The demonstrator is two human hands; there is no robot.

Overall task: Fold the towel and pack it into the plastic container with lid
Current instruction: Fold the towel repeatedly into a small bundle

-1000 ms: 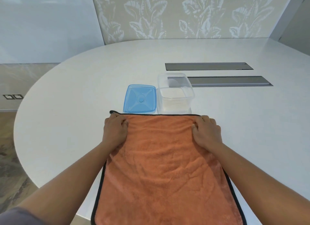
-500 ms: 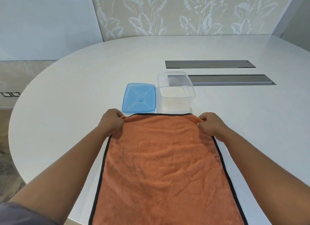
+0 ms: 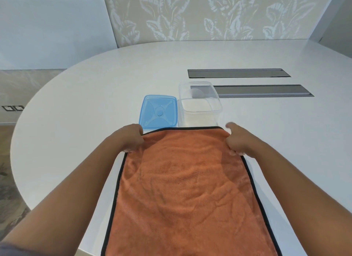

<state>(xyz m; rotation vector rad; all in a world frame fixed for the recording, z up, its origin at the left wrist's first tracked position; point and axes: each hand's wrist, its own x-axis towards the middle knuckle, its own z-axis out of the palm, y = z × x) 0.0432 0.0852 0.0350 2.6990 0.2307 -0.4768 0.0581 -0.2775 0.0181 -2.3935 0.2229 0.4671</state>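
Observation:
An orange towel (image 3: 190,189) with a black hem lies spread on the white table, its near end running off the table's front edge. My left hand (image 3: 129,138) grips the far left corner. My right hand (image 3: 238,141) grips the far right corner. The far edge between them is lifted slightly off the table. Just beyond it stands a clear plastic container (image 3: 200,105), open and empty. A blue lid (image 3: 159,111) lies flat on the table to the container's left.
The white oval table (image 3: 95,95) extends far back and to both sides. Two grey recessed cable slots (image 3: 238,73) (image 3: 266,91) lie behind and right of the container. A patterned wall stands behind the table.
My hands slid from resting on top of the towel's far edge out to its two far corners and took hold of them. The far edge has risen a little.

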